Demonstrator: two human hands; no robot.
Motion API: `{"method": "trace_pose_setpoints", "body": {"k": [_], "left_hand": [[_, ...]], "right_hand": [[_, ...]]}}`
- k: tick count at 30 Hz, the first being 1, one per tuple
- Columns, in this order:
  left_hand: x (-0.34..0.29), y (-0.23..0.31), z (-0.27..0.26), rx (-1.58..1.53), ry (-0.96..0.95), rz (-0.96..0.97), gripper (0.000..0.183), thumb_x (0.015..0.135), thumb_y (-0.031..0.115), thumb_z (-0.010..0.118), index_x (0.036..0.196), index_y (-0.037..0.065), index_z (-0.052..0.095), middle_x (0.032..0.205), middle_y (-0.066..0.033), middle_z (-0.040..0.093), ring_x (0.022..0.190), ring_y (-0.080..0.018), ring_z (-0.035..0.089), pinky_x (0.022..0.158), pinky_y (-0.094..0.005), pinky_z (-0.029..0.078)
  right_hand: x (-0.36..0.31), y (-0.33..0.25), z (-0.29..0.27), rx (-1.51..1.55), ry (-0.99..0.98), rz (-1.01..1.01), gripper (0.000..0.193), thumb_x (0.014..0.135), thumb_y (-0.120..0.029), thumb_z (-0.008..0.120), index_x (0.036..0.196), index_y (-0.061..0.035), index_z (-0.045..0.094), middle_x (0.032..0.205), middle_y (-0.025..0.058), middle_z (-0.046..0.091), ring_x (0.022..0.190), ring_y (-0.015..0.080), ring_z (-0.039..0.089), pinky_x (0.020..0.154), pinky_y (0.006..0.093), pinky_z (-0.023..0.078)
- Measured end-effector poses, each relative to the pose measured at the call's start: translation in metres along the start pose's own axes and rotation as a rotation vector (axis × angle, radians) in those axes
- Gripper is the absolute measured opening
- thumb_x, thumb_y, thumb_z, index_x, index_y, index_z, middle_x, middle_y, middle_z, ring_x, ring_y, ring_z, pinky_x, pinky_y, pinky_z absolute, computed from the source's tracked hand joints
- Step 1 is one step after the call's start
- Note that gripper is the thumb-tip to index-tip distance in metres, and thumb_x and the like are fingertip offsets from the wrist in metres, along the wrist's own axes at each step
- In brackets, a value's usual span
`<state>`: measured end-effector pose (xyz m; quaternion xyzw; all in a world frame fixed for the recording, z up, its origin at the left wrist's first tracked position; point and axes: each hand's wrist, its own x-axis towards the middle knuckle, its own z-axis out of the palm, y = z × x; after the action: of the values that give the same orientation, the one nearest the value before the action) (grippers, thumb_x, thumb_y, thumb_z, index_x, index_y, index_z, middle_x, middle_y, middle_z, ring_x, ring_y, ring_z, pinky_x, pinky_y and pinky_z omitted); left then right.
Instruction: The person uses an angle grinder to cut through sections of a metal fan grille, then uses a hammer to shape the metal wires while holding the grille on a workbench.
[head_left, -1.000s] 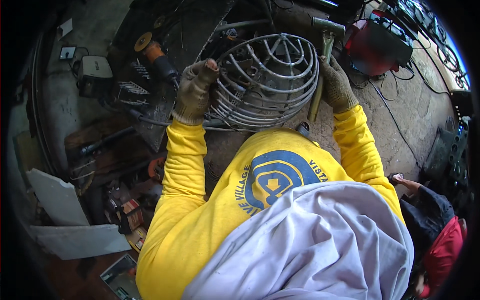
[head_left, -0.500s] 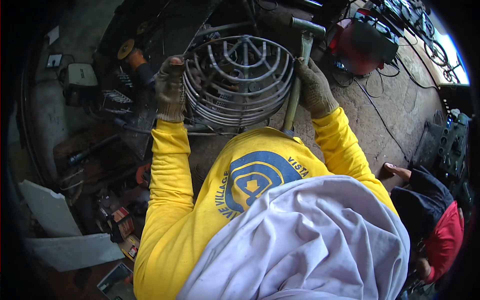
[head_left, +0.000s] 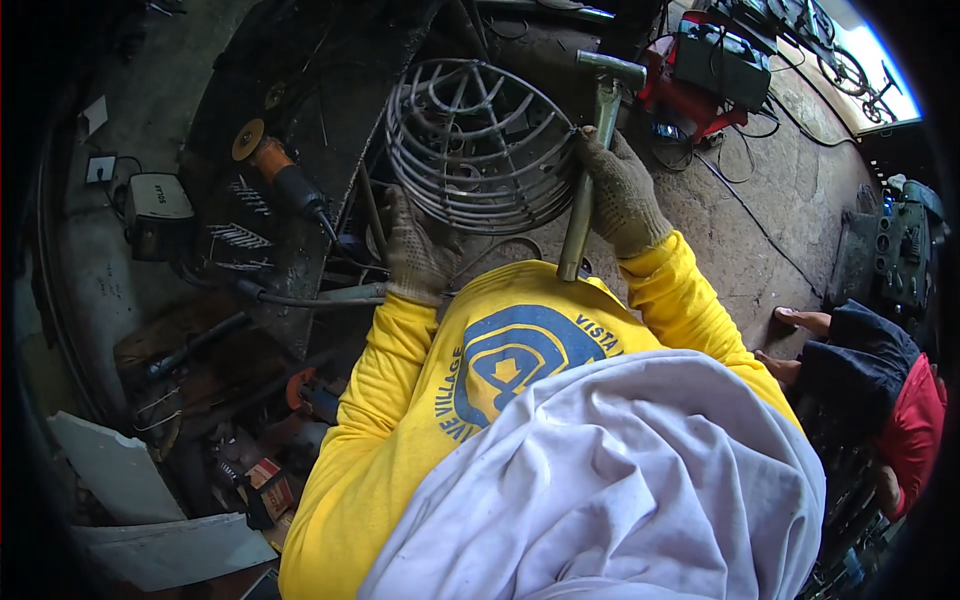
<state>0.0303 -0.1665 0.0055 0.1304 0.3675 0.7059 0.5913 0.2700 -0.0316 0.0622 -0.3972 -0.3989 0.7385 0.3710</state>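
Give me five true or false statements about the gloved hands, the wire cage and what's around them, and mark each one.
1. The right hand holds a T-shaped metal tool. True.
2. The left hand holds an identical tool. False: it has no such tool and is at the lower left of the wire cage.
3. An orange and black grinder lies left of the cage. True.
4. Both hands are bare. False: both wear gloves.
5. The person's sleeves are yellow. True.

printed lettering [head_left: 449, 384] around arrow emblem [head_left: 507, 369]: yellow shirt [head_left: 395, 450] | short lettering [head_left: 160, 190]: pale box [head_left: 163, 208], left
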Motion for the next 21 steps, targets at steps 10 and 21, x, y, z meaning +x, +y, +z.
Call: {"method": "trace_pose_setpoints", "body": {"k": [10,21], "left_hand": [[-0.003,0.044,0.054,-0.136,0.342,0.178,0.061,0.099,0.053,0.053,0.144,0.012,0.050,0.144,-0.0118,0.055,0.126,-0.0316,0.056,0.107,-0.0475,0.048],[-0.030,0.131,0.019,1.044,0.407,0.748,0.042,0.091,0.046,0.070,0.096,0.006,0.058,0.085,-0.0048,0.056,0.078,-0.0169,0.052,0.074,-0.0353,0.043]], "right_hand": [[0.011,0.040,0.016,0.464,-0.083,0.055,0.029,0.102,-0.023,0.060,0.127,-0.0104,0.055,0.102,0.0028,0.064,0.089,0.0158,0.063,0.081,0.0363,0.056],[-0.011,0.066,-0.027,0.044,-0.058,0.100,0.032,0.100,-0.024,0.062,0.127,-0.0083,0.052,0.103,0.0086,0.065,0.087,0.0221,0.069,0.074,0.0390,0.061]]}}
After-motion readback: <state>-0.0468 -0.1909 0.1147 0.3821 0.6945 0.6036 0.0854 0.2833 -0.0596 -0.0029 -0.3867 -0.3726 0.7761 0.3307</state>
